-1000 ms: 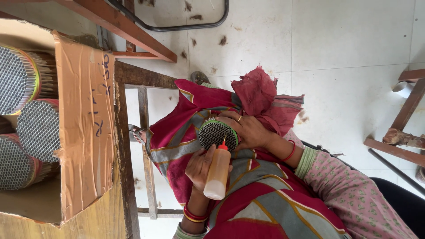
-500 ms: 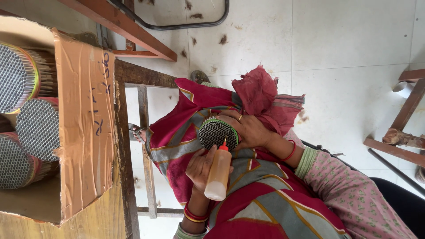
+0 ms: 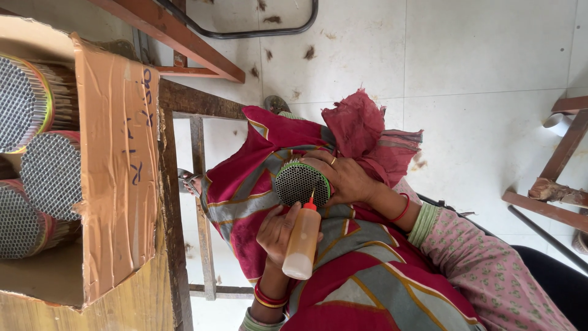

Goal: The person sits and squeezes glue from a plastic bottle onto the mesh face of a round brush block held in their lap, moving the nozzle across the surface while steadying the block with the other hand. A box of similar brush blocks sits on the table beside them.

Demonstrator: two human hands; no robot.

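My right hand (image 3: pixel 348 178) grips a round bundle of thin tubes (image 3: pixel 299 183) bound by a green band, its honeycomb face turned toward me over my lap. My left hand (image 3: pixel 275 232) holds a small squeeze bottle (image 3: pixel 301 245) of amber liquid. Its red nozzle touches the lower edge of the bundle's face. A red patterned cloth (image 3: pixel 245 184) covers my lap beneath both hands. Red bangles sit on both wrists.
An open cardboard box (image 3: pixel 116 178) at the left holds several similar tube bundles (image 3: pixel 52 175) lying on their sides. It rests on a wooden table (image 3: pixel 171 257). Metal and wooden frame legs (image 3: pixel 563 153) stand on the white tiled floor (image 3: pixel 478 67) at the right.
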